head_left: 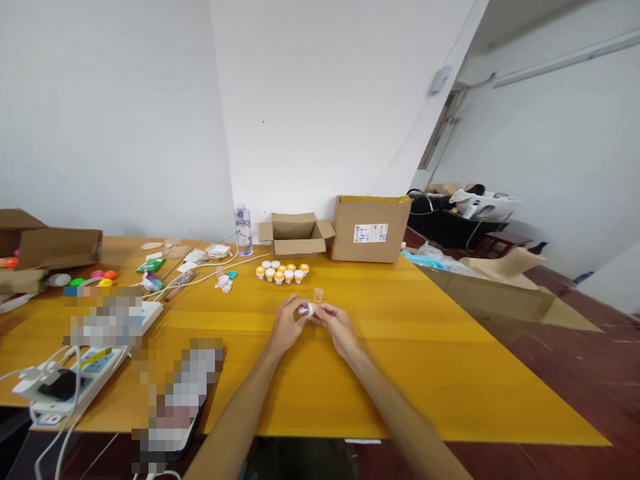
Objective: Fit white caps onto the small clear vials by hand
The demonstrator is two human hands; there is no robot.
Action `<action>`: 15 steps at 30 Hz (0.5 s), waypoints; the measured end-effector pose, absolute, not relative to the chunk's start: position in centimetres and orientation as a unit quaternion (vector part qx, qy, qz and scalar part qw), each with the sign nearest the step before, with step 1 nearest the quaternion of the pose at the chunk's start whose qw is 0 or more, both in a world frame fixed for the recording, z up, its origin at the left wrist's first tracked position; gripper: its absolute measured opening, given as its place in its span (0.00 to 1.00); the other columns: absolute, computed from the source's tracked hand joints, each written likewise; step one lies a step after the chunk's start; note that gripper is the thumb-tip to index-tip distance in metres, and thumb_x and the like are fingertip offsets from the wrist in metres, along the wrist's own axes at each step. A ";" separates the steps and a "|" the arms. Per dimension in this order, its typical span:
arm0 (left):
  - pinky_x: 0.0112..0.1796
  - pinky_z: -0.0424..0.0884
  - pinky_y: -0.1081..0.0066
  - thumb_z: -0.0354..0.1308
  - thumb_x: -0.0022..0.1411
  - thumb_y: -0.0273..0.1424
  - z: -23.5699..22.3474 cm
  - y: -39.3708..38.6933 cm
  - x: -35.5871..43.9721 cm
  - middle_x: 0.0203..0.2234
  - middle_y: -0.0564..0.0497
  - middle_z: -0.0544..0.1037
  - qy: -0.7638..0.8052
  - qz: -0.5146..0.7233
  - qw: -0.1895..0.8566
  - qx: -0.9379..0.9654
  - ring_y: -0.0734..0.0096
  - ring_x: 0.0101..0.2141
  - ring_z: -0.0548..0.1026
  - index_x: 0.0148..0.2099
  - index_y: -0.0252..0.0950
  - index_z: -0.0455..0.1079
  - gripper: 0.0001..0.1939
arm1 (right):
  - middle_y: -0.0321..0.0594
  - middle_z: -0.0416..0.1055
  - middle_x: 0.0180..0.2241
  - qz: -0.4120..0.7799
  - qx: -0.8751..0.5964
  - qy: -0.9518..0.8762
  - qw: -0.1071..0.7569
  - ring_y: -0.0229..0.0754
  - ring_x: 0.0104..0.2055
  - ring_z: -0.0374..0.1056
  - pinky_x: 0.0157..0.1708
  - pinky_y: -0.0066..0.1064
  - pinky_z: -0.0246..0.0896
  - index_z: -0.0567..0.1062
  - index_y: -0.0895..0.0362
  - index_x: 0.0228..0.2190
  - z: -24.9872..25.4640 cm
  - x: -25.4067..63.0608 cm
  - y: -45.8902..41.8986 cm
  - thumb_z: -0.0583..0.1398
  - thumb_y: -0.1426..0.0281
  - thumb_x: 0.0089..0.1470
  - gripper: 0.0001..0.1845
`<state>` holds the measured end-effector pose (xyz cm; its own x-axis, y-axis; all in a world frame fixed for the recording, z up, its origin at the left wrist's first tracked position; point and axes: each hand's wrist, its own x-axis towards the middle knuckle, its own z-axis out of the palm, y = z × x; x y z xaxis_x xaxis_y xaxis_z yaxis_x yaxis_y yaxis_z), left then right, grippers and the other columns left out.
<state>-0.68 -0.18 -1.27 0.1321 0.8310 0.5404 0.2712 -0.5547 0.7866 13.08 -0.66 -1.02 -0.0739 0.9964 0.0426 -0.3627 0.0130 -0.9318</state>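
Between the fingers of both hands is a small white round piece with a clear part, held just above the wooden table. My left hand grips its left side, and my right hand pinches the right side. The fingers cover much of it, so its exact kind does not show. Just beyond my fingertips stands a small clear plastic cup. Farther back, several small white-and-orange round-topped pieces stand together in rows.
An open cardboard box and a larger closed carton stand at the back beside a water bottle. White discs and cables lie to the left. Power strips and a blurred phone-like object are at the left front.
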 end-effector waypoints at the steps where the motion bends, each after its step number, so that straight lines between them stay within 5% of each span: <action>1: 0.38 0.68 0.70 0.58 0.49 0.19 -1.3 -0.2 -0.7 0.30 0.53 0.72 0.388 0.532 0.263 0.705 0.70 0.33 0.71 0.38 0.38 0.73 0.14 | 0.41 0.77 0.28 0.597 -0.373 -0.425 0.569 0.43 0.35 0.70 0.42 0.38 0.67 0.81 0.56 0.23 -1.0 13.1 -0.7 0.71 0.54 0.30 0.20; 15: 0.35 0.71 0.70 0.62 0.48 0.26 -1.3 0.1 -0.7 0.30 0.52 0.76 0.427 0.538 0.295 0.664 0.71 0.30 0.72 0.37 0.37 0.75 0.11 | 0.40 0.78 0.29 0.571 -0.383 -0.437 0.580 0.42 0.33 0.70 0.39 0.34 0.64 0.80 0.55 0.25 -1.9 13.1 0.0 0.71 0.60 0.32 0.15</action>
<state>-0.68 0.09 -1.25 0.0556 0.8852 0.4619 0.2497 -0.4602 0.8520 13.07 -0.03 -1.90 -0.0332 0.9970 0.0693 -0.3267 0.0547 -0.9435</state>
